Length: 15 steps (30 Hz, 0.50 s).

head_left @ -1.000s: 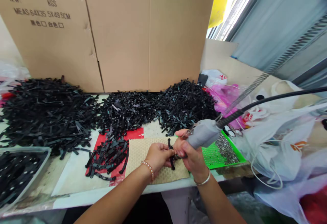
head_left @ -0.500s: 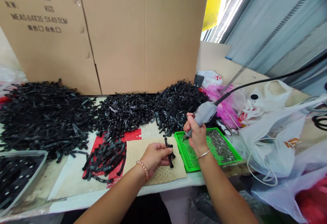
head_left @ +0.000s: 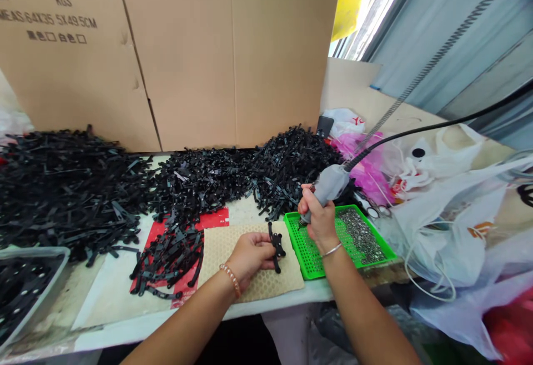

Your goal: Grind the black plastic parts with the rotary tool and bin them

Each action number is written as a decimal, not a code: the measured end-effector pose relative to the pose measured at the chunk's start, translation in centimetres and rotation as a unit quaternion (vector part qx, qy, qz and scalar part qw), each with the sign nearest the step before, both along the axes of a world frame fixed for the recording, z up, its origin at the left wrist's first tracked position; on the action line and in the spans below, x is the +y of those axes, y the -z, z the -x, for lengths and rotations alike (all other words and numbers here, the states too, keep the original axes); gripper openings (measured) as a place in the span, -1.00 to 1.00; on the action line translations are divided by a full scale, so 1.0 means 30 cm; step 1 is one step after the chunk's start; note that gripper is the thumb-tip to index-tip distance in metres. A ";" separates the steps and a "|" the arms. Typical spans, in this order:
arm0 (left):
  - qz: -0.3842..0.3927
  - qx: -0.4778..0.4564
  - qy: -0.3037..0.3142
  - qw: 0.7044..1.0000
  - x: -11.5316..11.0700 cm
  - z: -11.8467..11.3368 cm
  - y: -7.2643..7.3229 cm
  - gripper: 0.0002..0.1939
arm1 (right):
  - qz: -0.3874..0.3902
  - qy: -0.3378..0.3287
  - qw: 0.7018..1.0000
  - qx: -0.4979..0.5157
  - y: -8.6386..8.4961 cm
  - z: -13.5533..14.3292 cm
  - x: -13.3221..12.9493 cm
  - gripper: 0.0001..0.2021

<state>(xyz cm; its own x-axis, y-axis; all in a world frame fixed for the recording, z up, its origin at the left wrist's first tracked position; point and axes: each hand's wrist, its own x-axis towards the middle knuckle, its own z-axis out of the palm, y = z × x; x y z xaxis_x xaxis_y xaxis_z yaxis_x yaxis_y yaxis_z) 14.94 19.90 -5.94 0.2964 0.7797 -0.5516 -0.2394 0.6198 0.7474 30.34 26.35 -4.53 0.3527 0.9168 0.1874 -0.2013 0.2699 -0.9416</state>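
Cardboard carton [head_left: 187, 54]: large, brown, printed with weight and measure lines, standing upright along the back of the worktable [head_left: 120, 320].

Heaps of black plastic strips [head_left: 125, 187]: spread across the table in front of the carton, from the left edge to behind the green tray; a smaller cluster lies on a red sheet [head_left: 208, 219].

Plastic bags [head_left: 449, 209]: white and pink, piled at the right of the table.

Clear bin [head_left: 29, 281]: lower left corner, holding more black parts.

Honeycomb mat [head_left: 258, 284]: tan, at the table's front edge, between the red sheet and the tray.

Green tray [head_left: 310, 256]: perforated, just right of the mat, with a heap of small metal screws [head_left: 360, 234] at its right side.

Grey power driver [head_left: 327, 187]: corded, tilted, tip down on the tray's left part; right hand [head_left: 318, 220] wrapped closed around its barrel.

Black bracket assembly [head_left: 275, 245]: over the mat's right edge, pinched between the fingers of the left hand [head_left: 250, 254], which rests on the mat.
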 end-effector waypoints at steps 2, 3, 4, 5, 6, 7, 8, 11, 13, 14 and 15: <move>0.000 -0.007 0.001 1.000 0.001 0.000 -0.001 -0.80 | -0.001 0.002 1.000 -0.004 -0.002 0.000 0.000 -0.66; 0.000 -0.008 0.001 1.000 0.001 0.001 -0.001 -0.79 | -0.002 0.001 1.000 -0.006 -0.003 -0.001 0.000 -0.66; 0.000 -0.008 0.001 1.000 0.002 0.001 0.000 -0.79 | -0.002 0.000 1.000 -0.008 -0.003 -0.002 -0.001 -0.66; 0.000 -0.007 0.001 1.000 0.002 0.001 0.001 -0.79 | -0.002 -0.002 1.000 -0.009 -0.003 -0.003 -0.001 -0.66; 0.001 -0.006 0.001 1.000 0.002 0.002 0.003 -0.79 | -0.002 -0.003 1.000 -0.010 -0.001 -0.003 -0.002 -0.66; 0.001 -0.005 0.001 1.000 0.003 0.002 0.004 -0.79 | -0.002 -0.005 1.000 -0.010 0.000 -0.004 -0.002 -0.66; 0.001 -0.005 0.002 1.000 0.003 0.002 0.006 -0.79 | -0.002 -0.006 1.000 -0.010 0.003 -0.005 -0.002 -0.66; 0.002 -0.008 0.004 1.000 0.004 0.002 0.008 -0.79 | -0.002 -0.007 1.000 -0.010 0.008 -0.005 0.000 -0.67; 0.006 -0.008 0.002 1.000 0.003 0.002 0.004 -0.79 | -0.002 -0.006 1.000 -0.011 0.008 -0.005 0.001 -0.67; 0.007 -0.008 0.003 1.000 0.003 0.002 0.002 -0.79 | -0.002 -0.006 1.000 -0.012 0.007 -0.005 0.002 -0.67; 0.008 -0.007 0.002 1.000 0.003 0.002 -0.001 -0.78 | -0.002 -0.007 1.000 -0.012 0.006 -0.004 0.002 -0.67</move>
<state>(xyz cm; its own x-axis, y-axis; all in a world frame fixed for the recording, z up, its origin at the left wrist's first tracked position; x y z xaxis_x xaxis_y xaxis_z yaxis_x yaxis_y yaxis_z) 14.88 19.99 -5.90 0.3078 0.7689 -0.5604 -0.2464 0.6333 0.7336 30.46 26.41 -4.72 0.3348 0.9209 0.1996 -0.1816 0.2709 -0.9453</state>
